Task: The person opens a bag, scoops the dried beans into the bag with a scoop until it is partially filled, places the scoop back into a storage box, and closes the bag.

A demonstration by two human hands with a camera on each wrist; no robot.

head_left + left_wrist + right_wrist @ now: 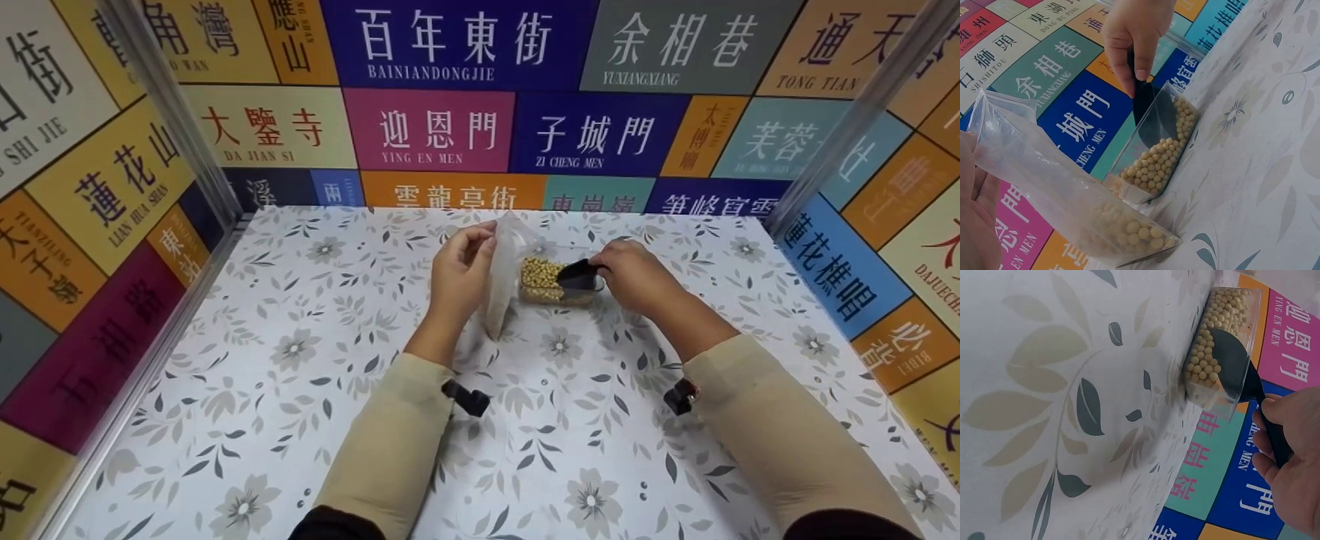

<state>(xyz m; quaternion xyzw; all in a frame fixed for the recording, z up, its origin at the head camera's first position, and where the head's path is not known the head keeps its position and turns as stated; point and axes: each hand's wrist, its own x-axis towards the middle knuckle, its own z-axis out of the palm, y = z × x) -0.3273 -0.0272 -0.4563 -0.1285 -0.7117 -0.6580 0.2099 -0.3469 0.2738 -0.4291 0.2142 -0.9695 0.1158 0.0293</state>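
Note:
My left hand [459, 271] pinches the top edge of a translucent plastic bag [501, 274], which stands upright on the table. Round yellow beans [1134, 233] lie in the bottom of the bag in the left wrist view. Close to its right sits a clear rectangular box [559, 300] holding more of the same beans [1204, 354]. My right hand [637, 274] grips the handle of a black scoop [577, 276]. The scoop's blade [1230, 360] is inside the box, its tip among the beans.
A white tablecloth [292, 420] with grey flowers and leaves covers the table. Behind it rises a wall panel of coloured signs [427, 127], with similar panels on both sides. Metal posts [187, 135] stand at the back corners.

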